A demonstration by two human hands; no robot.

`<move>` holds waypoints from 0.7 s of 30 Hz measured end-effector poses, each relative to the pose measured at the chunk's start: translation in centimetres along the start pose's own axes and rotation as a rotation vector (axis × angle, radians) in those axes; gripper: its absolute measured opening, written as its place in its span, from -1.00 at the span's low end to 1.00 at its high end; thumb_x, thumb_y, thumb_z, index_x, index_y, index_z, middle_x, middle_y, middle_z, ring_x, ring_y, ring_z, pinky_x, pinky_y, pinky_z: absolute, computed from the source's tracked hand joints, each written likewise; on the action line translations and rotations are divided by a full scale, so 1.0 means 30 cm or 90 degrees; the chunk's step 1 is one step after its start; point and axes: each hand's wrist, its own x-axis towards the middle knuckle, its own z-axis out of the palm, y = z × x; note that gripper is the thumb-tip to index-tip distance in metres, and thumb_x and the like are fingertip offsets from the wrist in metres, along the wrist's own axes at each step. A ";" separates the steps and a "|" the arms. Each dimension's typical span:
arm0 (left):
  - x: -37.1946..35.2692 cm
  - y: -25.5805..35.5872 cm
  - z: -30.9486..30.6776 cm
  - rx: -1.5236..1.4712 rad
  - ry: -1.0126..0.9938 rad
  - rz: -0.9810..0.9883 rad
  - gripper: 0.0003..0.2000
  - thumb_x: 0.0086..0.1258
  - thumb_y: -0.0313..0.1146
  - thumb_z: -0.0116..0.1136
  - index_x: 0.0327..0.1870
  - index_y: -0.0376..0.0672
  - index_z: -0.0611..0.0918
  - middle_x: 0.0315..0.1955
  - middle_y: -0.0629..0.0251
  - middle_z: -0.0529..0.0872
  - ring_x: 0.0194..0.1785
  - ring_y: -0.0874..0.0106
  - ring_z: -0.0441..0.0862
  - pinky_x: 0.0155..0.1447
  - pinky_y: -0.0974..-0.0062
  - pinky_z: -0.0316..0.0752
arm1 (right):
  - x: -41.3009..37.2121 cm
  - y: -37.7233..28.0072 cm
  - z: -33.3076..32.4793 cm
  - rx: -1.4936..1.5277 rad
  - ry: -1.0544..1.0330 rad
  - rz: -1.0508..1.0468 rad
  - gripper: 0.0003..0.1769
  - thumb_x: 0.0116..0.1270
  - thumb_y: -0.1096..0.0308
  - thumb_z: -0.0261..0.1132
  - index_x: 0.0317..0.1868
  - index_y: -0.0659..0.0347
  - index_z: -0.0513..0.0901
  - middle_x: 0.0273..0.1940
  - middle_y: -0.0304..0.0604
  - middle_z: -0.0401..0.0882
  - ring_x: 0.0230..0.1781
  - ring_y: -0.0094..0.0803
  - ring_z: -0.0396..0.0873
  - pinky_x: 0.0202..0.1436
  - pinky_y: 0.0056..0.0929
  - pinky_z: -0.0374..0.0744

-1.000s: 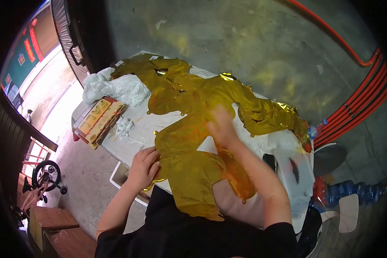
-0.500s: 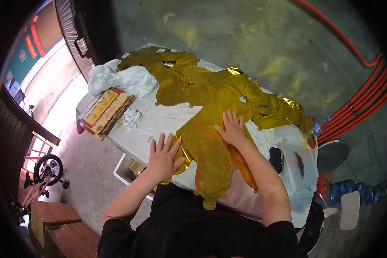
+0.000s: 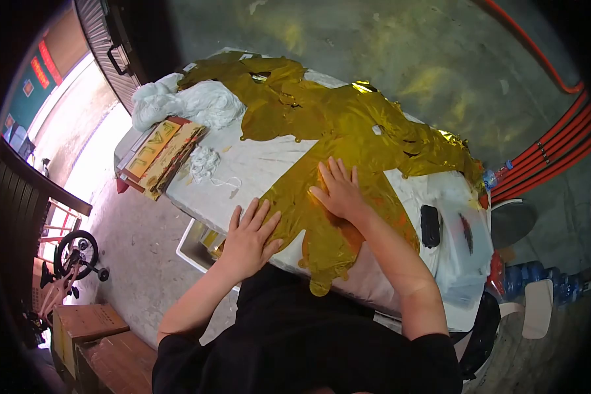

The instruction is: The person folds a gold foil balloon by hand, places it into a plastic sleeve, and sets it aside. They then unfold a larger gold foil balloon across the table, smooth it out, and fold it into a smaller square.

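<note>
Gold foil sheets (image 3: 348, 131), flat and wrinkled, spread across the white-covered table (image 3: 210, 203), with one part reaching down to the near edge. My left hand (image 3: 248, 243) lies with fingers spread at the near left edge of this foil, holding nothing. Flat on the middle of the near foil part is my right hand (image 3: 340, 192), its fingers apart. A rounded foil tab hangs at the table's near edge between my forearms.
White string bundles (image 3: 210, 105) and a printed cardboard box (image 3: 161, 154) lie at the left. A black object (image 3: 430, 226) and a clear plastic box (image 3: 465, 243) are on the right. A white bin (image 3: 197, 246) stands below the left edge.
The near foil part is spread wider to the right and its lower tab sits higher. My right hand has shifted left and slightly down in view. My left hand stays near the foil's left edge.
</note>
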 end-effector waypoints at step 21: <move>-0.027 -0.028 -0.021 -0.061 -0.006 0.016 -0.48 0.28 -0.17 0.15 0.24 -0.17 0.43 0.34 0.07 0.27 0.46 0.13 0.09 0.47 0.09 -0.06 | -0.041 -0.067 0.010 0.008 -0.002 -0.008 -0.20 0.33 -0.18 0.03 0.43 0.12 0.13 0.47 0.02 -0.05 0.50 -0.09 -0.12 0.44 0.17 -0.21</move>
